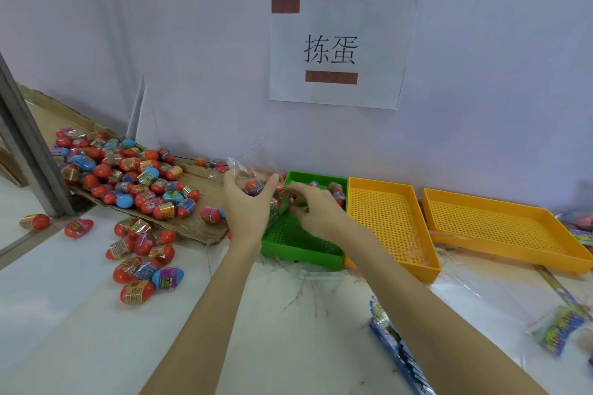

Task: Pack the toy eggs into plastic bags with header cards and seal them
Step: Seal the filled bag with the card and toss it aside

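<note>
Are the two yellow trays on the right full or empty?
Nearly empty. The nearer yellow tray holds only scraps of clear film on its perforated floor, and the farther yellow tray shows a bare floor, unlike the green tray, which holds toy eggs.

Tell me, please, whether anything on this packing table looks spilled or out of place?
Yes. Toy eggs have rolled off the cardboard sheet and lie scattered on the white table, two apart near the metal post. Thin clear strips litter the table before the green tray.
</note>
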Action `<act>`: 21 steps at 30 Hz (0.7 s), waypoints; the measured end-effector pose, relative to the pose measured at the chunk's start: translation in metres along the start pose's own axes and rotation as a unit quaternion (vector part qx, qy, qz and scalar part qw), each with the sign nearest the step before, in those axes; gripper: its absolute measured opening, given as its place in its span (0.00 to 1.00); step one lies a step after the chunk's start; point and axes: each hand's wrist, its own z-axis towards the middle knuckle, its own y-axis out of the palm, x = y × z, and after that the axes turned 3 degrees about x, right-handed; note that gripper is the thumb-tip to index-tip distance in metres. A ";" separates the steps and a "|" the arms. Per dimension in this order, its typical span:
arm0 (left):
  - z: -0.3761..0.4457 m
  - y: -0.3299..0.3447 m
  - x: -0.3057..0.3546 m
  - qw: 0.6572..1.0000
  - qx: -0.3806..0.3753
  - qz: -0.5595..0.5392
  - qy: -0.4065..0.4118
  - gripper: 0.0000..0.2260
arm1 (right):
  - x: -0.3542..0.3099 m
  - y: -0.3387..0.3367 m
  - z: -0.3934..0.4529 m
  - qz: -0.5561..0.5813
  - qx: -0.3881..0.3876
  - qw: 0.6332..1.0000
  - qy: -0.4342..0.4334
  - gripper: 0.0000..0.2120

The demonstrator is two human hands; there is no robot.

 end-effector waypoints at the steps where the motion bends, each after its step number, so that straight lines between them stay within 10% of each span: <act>1: 0.001 -0.001 0.001 1.000 0.011 -0.004 0.001 0.28 | -0.002 0.005 0.006 -0.016 -0.003 1.000 -0.004 0.25; 12: 0.010 -0.003 0.000 0.999 0.046 -0.027 -0.010 0.30 | 0.006 0.012 -0.008 0.051 0.171 0.983 0.042 0.16; 21: -0.026 0.019 0.009 0.954 -0.281 0.030 0.104 0.21 | 0.038 -0.038 -0.107 0.213 0.300 0.929 0.027 0.10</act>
